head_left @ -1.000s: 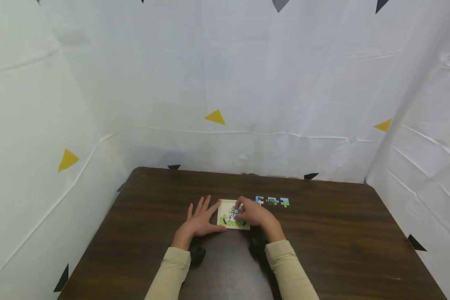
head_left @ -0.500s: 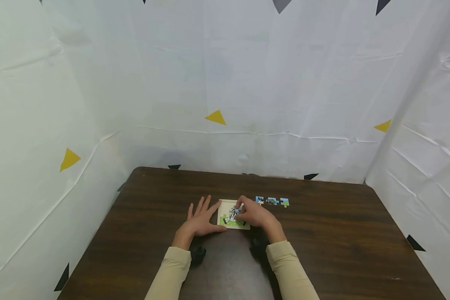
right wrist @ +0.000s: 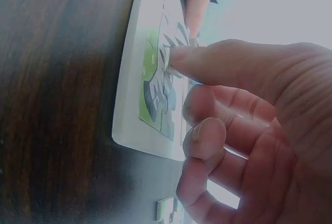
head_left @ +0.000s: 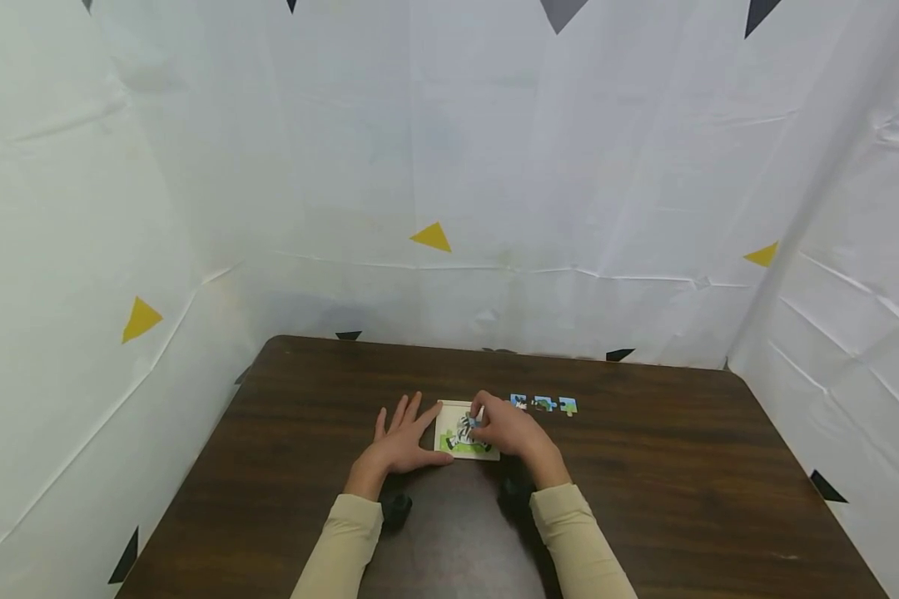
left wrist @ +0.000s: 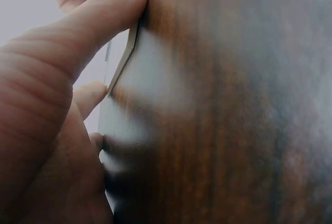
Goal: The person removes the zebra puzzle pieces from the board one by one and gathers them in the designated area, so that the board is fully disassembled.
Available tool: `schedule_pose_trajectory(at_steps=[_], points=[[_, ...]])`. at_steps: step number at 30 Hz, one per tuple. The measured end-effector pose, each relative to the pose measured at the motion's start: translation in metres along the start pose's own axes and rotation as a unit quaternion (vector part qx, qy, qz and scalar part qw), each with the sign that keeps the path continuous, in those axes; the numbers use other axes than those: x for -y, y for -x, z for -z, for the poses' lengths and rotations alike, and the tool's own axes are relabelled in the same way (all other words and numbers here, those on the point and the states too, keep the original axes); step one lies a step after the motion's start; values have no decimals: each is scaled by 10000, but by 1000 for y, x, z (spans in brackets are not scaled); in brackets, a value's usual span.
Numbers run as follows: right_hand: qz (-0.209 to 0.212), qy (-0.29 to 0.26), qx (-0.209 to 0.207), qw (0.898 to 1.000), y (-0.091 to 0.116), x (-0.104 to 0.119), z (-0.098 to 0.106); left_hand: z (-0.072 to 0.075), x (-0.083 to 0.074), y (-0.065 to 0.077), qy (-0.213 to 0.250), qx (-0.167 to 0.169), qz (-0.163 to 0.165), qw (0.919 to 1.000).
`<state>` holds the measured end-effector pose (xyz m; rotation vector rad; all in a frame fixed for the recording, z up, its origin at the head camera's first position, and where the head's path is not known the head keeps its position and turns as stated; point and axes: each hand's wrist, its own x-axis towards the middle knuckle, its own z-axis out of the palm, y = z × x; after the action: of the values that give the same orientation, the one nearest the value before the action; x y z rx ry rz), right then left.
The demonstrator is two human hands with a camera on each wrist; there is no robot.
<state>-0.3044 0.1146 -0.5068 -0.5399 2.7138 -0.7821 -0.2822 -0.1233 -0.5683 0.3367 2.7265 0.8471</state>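
Observation:
A small wooden jigsaw puzzle board (head_left: 453, 413) lies on the table with a zebra picture partly laid in it. My left hand (head_left: 399, 445) has its fingers spread at the board's left side. In the left wrist view, the thumb (left wrist: 111, 11) touches the near edge and another fingertip touches the far corner. Over the zebra, my right hand (head_left: 513, 428) pinches a puzzle piece (head_left: 474, 422) between thumb and index finger. Close up in the right wrist view, the thumb tip (right wrist: 181, 55) is right at the picture, and the fingers hide much of the held piece.
Three loose puzzle pieces lie in a row beyond the right hand: a left one (head_left: 519, 402), a middle one (head_left: 544, 403) and a right one (head_left: 568, 405). The dark wooden table (head_left: 682, 482) ends at a white curtain (head_left: 494, 166) behind and on both sides.
The piece under my right fingers has shifted slightly and lines up more closely with the zebra picture. Both hands stay in nearly the same place, and the left hand's pose is unchanged.

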Motion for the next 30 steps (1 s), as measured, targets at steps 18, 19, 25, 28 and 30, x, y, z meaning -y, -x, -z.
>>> schedule_pose_trajectory(at_steps=[18, 19, 25, 28, 30], points=[[141, 442, -371, 9982, 1, 6, 2, 0, 0, -1, 55, -23, -124, 9999], [133, 456, -372, 9982, 1, 6, 2, 0, 0, -1, 65, -17, -119, 9999], [101, 426, -397, 9983, 3, 8, 3, 0, -2, 1, 47, -52, -79, 9999], [109, 395, -416, 9983, 5, 8, 4, 0, -3, 2, 45, -78, -81, 9999], [136, 344, -430, 9984, 7, 9, 5, 0, -3, 3, 61, -75, -82, 9999]])
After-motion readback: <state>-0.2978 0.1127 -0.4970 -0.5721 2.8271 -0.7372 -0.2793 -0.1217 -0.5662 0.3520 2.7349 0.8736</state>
